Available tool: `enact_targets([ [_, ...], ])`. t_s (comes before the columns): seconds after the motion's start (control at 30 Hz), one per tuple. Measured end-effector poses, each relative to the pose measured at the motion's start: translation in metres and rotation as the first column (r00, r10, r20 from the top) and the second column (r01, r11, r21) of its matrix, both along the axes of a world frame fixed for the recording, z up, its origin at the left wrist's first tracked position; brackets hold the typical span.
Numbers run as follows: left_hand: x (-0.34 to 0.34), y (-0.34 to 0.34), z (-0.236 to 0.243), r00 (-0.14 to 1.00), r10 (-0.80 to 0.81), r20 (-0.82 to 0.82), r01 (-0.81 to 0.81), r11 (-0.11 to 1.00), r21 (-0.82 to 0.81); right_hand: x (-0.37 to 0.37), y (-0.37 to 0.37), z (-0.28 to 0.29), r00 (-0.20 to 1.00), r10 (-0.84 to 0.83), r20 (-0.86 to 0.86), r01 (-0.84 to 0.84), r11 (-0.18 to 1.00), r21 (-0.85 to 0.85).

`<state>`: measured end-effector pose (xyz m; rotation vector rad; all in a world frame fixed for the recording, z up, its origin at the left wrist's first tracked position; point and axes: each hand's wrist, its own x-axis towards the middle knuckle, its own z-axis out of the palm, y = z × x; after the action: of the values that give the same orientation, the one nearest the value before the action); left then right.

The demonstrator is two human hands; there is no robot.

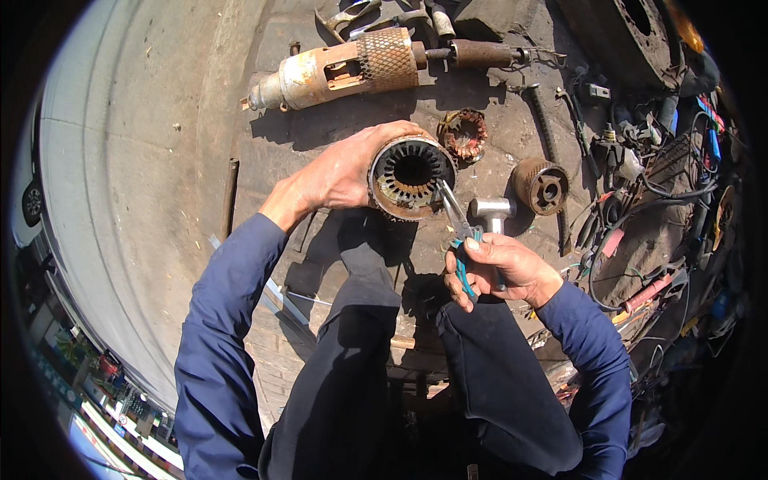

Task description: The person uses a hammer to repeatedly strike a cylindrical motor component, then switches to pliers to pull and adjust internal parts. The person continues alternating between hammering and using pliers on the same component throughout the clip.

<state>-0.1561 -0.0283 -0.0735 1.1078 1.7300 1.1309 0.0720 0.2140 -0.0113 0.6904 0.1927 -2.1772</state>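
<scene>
My left hand grips a rusty cylindrical housing, whose open end shows a slotted metal ring around a dark bore. My right hand is closed on teal-handled pliers, their long metal jaws reaching up to the housing's right inner rim. A silver hammer head sits just above that hand; its handle is partly hidden by the hand, so I cannot tell whether it is held. Above and right of the housing lie a frayed ring of windings and a short rusty cylinder.
A long rusty tool body lies along the back, with metal scraps beyond it. A large dark metal part, a ribbed bar and tangled cables and tools crowd the right. A loose rod lies left of my knees.
</scene>
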Motion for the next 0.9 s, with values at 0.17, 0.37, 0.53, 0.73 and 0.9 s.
enact_targets([
  [0.17, 0.001, -0.003, -0.007, 0.999, -0.022, -0.041, 0.023, 1.0, 0.012, -0.001, -0.01, -0.003, 0.966, 0.226, -0.127, -0.158, 0.902, 0.402],
  [0.37, 0.001, -0.006, -0.016, 0.991, -0.048, -0.126, 0.062, 0.992, 0.11, 0.003, -0.006, -0.026, 0.893, 0.368, -0.261, -0.179, 0.82, 0.544],
  [0.53, -0.003, -0.001, -0.011, 0.997, -0.04, -0.072, 0.041, 0.999, 0.009, -0.005, -0.006, -0.037, 0.886, 0.372, -0.277, -0.151, 0.796, 0.586],
  [0.73, -0.004, 0.002, 0.0, 0.999, -0.021, -0.037, 0.021, 1.0, -0.009, -0.001, -0.008, -0.014, 0.954, 0.274, -0.125, -0.213, 0.907, 0.362],
  [0.9, -0.004, 0.002, -0.002, 0.999, -0.022, -0.05, 0.021, 0.999, -0.033, 0.01, -0.02, -0.006, 0.996, 0.076, 0.043, -0.082, 0.985, 0.151],
])
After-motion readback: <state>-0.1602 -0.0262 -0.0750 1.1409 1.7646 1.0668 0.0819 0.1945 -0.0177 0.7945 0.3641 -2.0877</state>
